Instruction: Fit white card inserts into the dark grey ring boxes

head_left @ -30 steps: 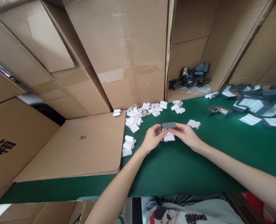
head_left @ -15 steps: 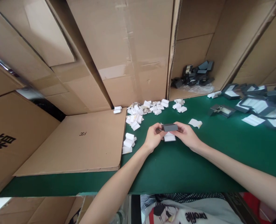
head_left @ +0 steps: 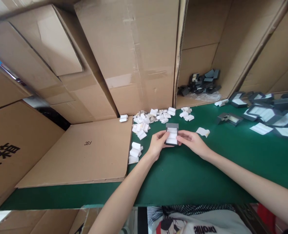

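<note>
1. Both hands, the left hand (head_left: pixel 157 145) and the right hand (head_left: pixel 192 141), pinch a small grey box (head_left: pixel 172 133) with a white insert, low over the green tabletop (head_left: pixel 195 175).
2. Loose white inserts (head_left: pixel 144 122) lie just beyond and left of it.
3. A flat cardboard sheet (head_left: pixel 85 152) lies to the left.
4. Open grey boxes (head_left: pixel 263 110) sit far right, well apart.

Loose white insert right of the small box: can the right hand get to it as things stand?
Probably yes. The insert lies alone on the green table just beyond the right hand, nothing between them. But that hand and the left hand both hold the box.
</note>
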The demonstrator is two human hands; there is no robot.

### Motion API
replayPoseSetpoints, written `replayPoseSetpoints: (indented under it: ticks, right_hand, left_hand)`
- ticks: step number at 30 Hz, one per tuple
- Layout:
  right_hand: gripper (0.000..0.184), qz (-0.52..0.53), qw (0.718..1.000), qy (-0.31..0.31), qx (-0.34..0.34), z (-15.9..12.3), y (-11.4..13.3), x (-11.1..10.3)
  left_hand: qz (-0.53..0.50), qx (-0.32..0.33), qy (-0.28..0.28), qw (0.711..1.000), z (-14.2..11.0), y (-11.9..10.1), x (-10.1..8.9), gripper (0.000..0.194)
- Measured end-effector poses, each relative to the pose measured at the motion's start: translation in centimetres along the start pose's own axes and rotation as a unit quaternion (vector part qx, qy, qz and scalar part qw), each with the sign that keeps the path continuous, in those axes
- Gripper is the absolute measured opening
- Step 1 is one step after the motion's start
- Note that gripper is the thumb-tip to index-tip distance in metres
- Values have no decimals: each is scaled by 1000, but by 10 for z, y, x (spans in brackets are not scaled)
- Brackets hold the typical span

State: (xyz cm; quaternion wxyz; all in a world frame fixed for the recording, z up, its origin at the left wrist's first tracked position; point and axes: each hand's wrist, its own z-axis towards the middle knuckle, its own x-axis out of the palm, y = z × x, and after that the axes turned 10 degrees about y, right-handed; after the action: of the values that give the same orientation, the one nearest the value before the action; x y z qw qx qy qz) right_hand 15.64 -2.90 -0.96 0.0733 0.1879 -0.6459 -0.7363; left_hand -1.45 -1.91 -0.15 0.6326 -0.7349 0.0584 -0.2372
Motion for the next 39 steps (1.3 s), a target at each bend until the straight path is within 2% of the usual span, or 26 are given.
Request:
replayPoseSetpoints:
  ticks: [8,15,20,24,27,31,35,37,39]
  right_hand:
    - [43,29,999,22,-15,2,-2,2]
    - [38,58,998,7,-10,5,-7,4]
    - [29,53,998,-16,-15,6,-6,3]
    - [30,56,998,-23,-13,7,-4,-2]
    - [31,60,996,-62,-11,9,-3,-13]
    - [34,78,992,-99,17,11,-8,-25]
    - [36,73,994,-64,52,10,-9,-23]
    - [36,50,997,-53,34,10,-7,-24]
    - [34,2,998,-58,0,12,-4,-33]
  left_hand:
    - [45,6,-1,999,-2,1,4,34]
    - [83,40,-1,996,-1,6,3,37]
    - [114,52,16,992,1,11,1,33]
    - [235,103,-9,967,4,12,-3,36]
    - [296,137,-33,945,7,11,-7,42]
    - [237,115,-9,965,9,10,-7,56]
    - [211,119,11,970,7,10,-5,65]
    - [218,124,5,968,7,11,-6,64]
    - [230,125,-8,965,8,13,-8,60]
